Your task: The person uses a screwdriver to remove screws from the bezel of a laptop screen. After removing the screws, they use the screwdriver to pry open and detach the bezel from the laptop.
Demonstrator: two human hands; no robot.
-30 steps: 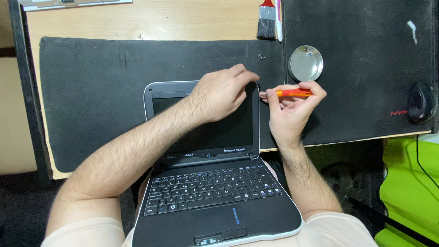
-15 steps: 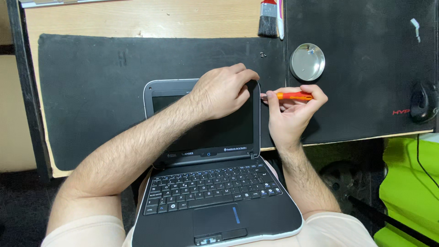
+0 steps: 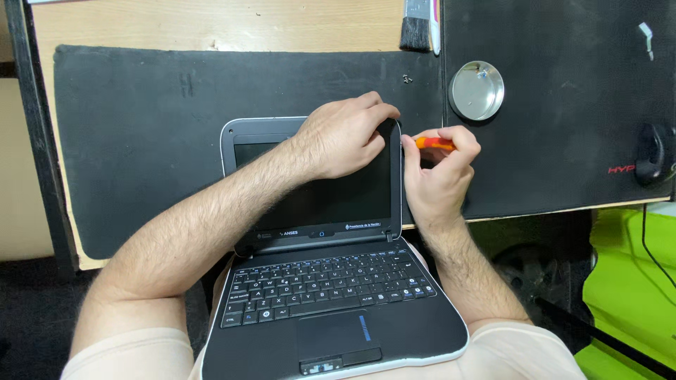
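A: What are the fingers [image 3: 373, 116] of the left hand [image 3: 341, 137] doing?

B: They curl over the top right corner of the small laptop's screen [image 3: 317, 193], gripping the dark bezel just above the centre of the frame. The forearm crosses the display from the lower left.

A: And the right hand [image 3: 438, 172]?

B: Its fingers are pinched narrow around an orange screwdriver [image 3: 433, 143], which lies level, its tip pointing left at the right edge of the lid, just beside the left fingertips. I cannot tell whether the tip touches the lid.

A: Where does the laptop [image 3: 331, 302] sit?

B: Open on the person's lap, low in the frame, keyboard towards the bottom, its lid leaning against the edge of the table [image 3: 211, 24].

A: What lies around?

B: A black mat [image 3: 141, 141] covers the table behind the lid. To the upper right, a round metal dish [image 3: 477, 90] rests on a second black mat [image 3: 563, 105]; a brush [image 3: 415, 28] lies at the top edge and a dark mouse [image 3: 649, 155] at the far right
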